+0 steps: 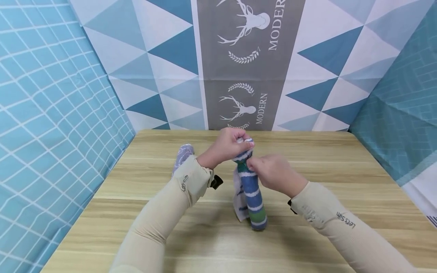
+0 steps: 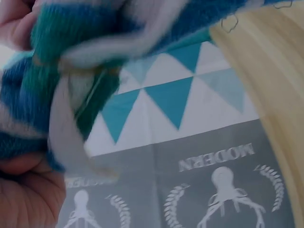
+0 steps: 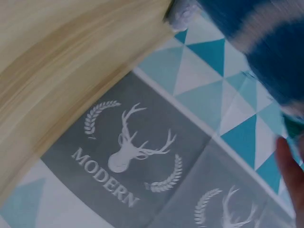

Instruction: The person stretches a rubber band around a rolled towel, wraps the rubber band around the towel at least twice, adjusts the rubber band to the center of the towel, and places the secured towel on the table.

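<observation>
A fuzzy sock (image 1: 252, 193) with blue, green and white stripes hangs upright above the table's middle. My left hand (image 1: 228, 146) grips its bunched upper end. Just below, at a narrow green part, my right hand (image 1: 278, 174) pinches the fabric with curled fingers. Behind the striped length hangs a paler flap (image 1: 240, 199) with dark marks. In the left wrist view the sock's cloth (image 2: 61, 28) looks folded over and twisted between fingers. The right wrist view catches only its blurred blue side (image 3: 266, 38) and one finger; the rest of that grip lies outside the picture.
A lavender patterned cloth item (image 1: 184, 153) lies on the wooden table (image 1: 136, 212) at the back left, partly behind the left forearm. A printed curtain (image 1: 235, 102) stands along the table's back edge, with a blue checked cloth (image 1: 58, 94) on the left side.
</observation>
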`<control>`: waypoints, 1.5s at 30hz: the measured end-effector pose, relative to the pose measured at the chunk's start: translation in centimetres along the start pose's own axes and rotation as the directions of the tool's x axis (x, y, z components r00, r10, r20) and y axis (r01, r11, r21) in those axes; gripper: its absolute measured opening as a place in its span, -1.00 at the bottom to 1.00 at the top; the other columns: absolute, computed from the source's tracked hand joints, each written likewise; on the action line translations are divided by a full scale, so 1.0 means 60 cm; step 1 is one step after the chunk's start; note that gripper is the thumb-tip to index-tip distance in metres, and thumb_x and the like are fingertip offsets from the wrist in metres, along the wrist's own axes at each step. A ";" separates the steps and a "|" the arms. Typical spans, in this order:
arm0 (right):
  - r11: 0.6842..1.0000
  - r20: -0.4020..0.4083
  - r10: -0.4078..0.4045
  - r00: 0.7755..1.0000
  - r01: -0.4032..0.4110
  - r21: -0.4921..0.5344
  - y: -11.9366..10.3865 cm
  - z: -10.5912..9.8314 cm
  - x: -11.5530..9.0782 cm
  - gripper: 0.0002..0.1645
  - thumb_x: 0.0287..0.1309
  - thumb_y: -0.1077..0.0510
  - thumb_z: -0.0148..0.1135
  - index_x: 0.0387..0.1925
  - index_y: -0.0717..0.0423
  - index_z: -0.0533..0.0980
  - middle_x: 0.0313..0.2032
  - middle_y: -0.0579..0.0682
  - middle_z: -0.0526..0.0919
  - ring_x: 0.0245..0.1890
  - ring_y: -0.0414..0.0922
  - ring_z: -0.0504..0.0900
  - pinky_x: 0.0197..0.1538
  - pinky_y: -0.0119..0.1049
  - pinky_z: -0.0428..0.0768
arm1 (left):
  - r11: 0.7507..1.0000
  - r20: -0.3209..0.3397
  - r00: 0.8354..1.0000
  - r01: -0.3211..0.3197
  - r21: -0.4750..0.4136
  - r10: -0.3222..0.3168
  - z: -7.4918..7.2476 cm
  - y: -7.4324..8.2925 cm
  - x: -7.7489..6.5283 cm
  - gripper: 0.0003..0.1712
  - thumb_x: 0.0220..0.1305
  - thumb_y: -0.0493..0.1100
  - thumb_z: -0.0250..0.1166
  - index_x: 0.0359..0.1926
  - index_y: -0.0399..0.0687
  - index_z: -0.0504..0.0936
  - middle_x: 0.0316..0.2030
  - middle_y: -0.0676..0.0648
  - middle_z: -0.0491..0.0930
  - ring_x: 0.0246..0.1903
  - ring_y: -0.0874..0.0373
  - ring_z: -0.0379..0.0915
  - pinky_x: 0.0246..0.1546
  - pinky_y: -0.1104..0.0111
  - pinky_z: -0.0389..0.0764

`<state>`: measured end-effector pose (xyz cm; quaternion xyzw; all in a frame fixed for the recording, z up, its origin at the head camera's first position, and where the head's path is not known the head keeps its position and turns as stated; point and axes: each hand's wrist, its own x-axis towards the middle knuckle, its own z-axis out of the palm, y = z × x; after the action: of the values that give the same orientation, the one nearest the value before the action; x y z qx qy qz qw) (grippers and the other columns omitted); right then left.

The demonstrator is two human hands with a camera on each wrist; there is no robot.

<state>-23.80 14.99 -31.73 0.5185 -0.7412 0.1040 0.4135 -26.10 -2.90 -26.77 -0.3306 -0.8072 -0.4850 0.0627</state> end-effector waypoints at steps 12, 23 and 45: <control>0.999 -0.155 0.029 0.987 -0.025 0.030 0.013 -0.005 -0.001 -0.56 0.44 0.09 -0.08 -0.34 0.28 0.61 -0.53 0.07 0.67 -0.65 -0.08 0.61 -0.60 -0.25 0.55 | 0.998 -0.003 1.000 0.000 -0.064 -0.001 -0.006 0.008 -0.004 -0.77 0.17 -0.33 0.30 -0.60 -0.25 0.53 -0.61 0.04 0.47 -0.60 0.25 0.31 -0.56 0.48 0.37; 1.000 -0.084 -0.008 0.996 0.006 -0.029 0.011 -0.007 0.003 -0.55 0.46 0.06 -0.14 -0.44 0.20 0.54 -0.75 -0.03 0.51 -0.85 -0.17 0.31 -0.74 -0.37 0.31 | 0.995 0.017 1.000 0.026 -0.095 -0.025 -0.001 0.003 -0.007 -0.74 0.16 -0.33 0.30 -0.63 -0.22 0.49 -0.61 0.01 0.46 -0.59 0.25 0.31 -0.58 0.47 0.37; 0.957 0.209 0.127 0.970 -0.174 0.230 -0.004 -0.012 -0.015 -0.69 0.35 0.04 -0.05 -0.48 0.09 0.40 -0.69 -0.16 0.31 -0.70 -0.28 0.22 -0.60 -0.42 0.31 | 0.990 0.022 0.999 -0.041 0.131 0.038 0.004 -0.026 0.000 -0.74 0.14 -0.30 0.30 -0.65 -0.20 0.51 -0.75 0.10 0.39 -0.72 0.35 0.26 -0.69 0.52 0.33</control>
<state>-23.11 15.93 -31.98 0.5152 -0.7964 0.1760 0.2633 -26.95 -3.21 -28.03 -0.3463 -0.8314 -0.4260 0.0861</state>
